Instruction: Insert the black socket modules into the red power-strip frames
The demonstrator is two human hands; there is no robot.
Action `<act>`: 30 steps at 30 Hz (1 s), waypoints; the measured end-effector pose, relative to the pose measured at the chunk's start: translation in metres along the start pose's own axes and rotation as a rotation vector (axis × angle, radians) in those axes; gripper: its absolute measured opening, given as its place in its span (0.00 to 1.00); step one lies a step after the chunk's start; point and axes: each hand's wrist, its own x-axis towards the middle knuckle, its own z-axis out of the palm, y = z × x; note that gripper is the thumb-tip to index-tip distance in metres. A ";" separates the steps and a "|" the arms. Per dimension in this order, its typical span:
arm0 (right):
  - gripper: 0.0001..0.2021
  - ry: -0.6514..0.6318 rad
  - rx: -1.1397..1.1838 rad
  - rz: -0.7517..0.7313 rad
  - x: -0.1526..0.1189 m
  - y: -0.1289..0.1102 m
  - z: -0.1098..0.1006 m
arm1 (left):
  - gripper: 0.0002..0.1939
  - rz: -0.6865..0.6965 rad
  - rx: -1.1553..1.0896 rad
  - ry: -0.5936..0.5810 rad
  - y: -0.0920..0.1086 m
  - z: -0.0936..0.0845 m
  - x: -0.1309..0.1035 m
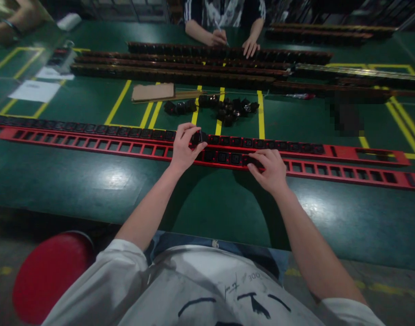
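Note:
A red metal strip (139,149) with a row of rectangular cut-outs lies across the table in front of me. Black sockets (222,157) fill several cut-outs near its middle. My left hand (186,149) pinches a loose black socket (198,136) between thumb and fingers, just above the strip. With its fingers closed around another black socket (248,160), my right hand (270,170) rests at the strip; the fingers partly hide that piece. Directly behind runs a second red strip (350,154), its row mostly filled with black sockets. Beyond it lies a pile of loose black sockets (231,111).
Cardboard (153,92) and a screwdriver (301,96) lie farther back. Long dark strips (180,72) stretch across the green table (92,181). A co-worker (224,27) sits opposite, holding a pen. Paper sheets (36,90) are at left, a red stool (53,276) below.

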 end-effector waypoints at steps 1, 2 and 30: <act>0.14 -0.004 0.001 0.009 0.000 0.000 0.000 | 0.22 -0.010 -0.003 -0.006 0.001 -0.001 0.000; 0.15 -0.006 0.001 0.016 0.000 0.000 0.000 | 0.21 -0.015 -0.012 -0.016 0.001 -0.001 0.000; 0.15 0.034 -0.044 -0.020 0.002 0.009 0.007 | 0.29 0.113 -0.039 -0.384 -0.014 -0.036 -0.020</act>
